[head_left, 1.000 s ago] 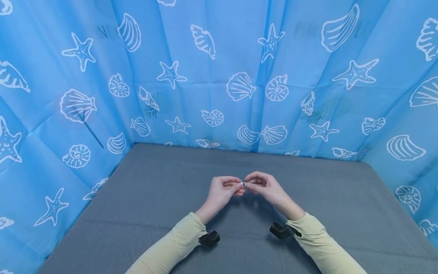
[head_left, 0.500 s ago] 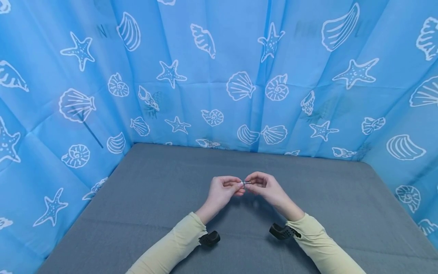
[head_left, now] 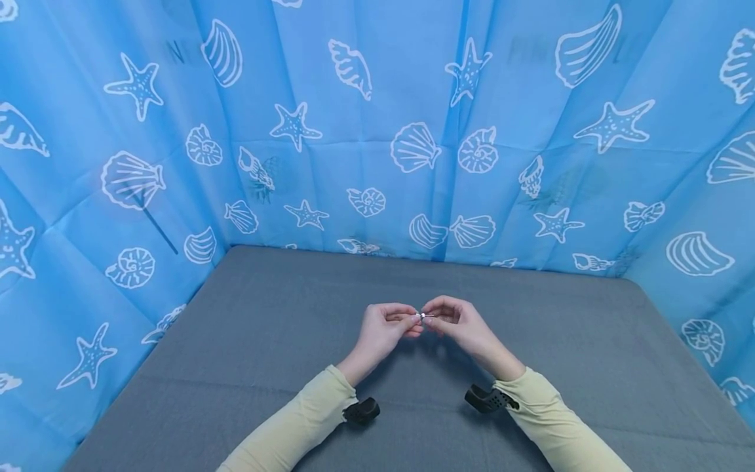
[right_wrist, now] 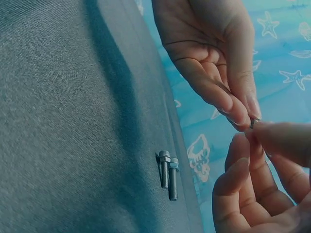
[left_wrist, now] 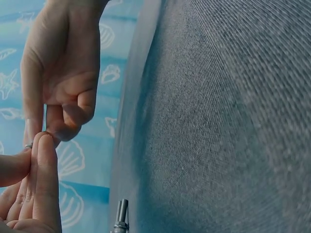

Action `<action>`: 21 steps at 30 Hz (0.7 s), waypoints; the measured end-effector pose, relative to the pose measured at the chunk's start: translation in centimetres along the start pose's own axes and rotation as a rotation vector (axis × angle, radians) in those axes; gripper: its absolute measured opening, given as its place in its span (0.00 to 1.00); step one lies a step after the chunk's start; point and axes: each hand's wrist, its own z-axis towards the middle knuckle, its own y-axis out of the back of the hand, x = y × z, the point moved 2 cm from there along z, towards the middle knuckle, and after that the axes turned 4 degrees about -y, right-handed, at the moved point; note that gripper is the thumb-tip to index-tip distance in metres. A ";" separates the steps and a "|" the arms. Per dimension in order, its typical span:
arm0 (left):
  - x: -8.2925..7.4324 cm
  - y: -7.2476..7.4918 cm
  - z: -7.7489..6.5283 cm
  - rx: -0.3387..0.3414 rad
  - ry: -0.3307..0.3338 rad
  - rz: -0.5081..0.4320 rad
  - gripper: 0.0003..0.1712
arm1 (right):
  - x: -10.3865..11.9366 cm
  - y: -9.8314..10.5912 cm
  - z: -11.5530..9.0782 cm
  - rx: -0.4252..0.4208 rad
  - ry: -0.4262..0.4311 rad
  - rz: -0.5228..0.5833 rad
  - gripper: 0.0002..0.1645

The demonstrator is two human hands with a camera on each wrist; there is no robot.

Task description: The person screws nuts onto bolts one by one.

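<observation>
In the head view, my left hand (head_left: 382, 328) and right hand (head_left: 463, 326) meet fingertip to fingertip above the grey table. Between them is a small silver bolt (head_left: 423, 316), its thin shank pointing right; the fingers cover most of it. My left thumb and fingers pinch one end, my right thumb and fingertips the other. Only a sliver of metal (right_wrist: 252, 123) shows in the right wrist view. On the cloth below lie two more bolts (right_wrist: 164, 170), side by side, each with a nut near its head. The hands hide these two in the head view.
A grey cloth covers the table (head_left: 283, 295). Blue curtains (head_left: 377, 131) with white shells and starfish hang along its back and sides. Black wrist mounts (head_left: 361, 411) stick out inward from both sleeves, low over the cloth.
Both hands stay in place, fingertips together. More of the bolt's bright metal and its shank shows between the fingertips than a second ago.
</observation>
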 end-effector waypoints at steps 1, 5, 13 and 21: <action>0.0 0.0 0.0 0.000 0.000 -0.003 0.09 | 0.0 0.0 0.0 0.002 0.002 -0.006 0.16; 0.1 -0.1 0.0 0.000 -0.001 -0.002 0.10 | 0.0 0.0 0.0 -0.006 -0.014 -0.048 0.16; 0.1 -0.2 0.0 0.004 -0.003 0.000 0.08 | 0.0 0.2 0.0 -0.011 -0.017 -0.018 0.16; 0.0 -0.2 -0.2 -0.003 -0.003 0.018 0.10 | 0.1 0.1 -0.2 -0.005 -0.032 -0.049 0.18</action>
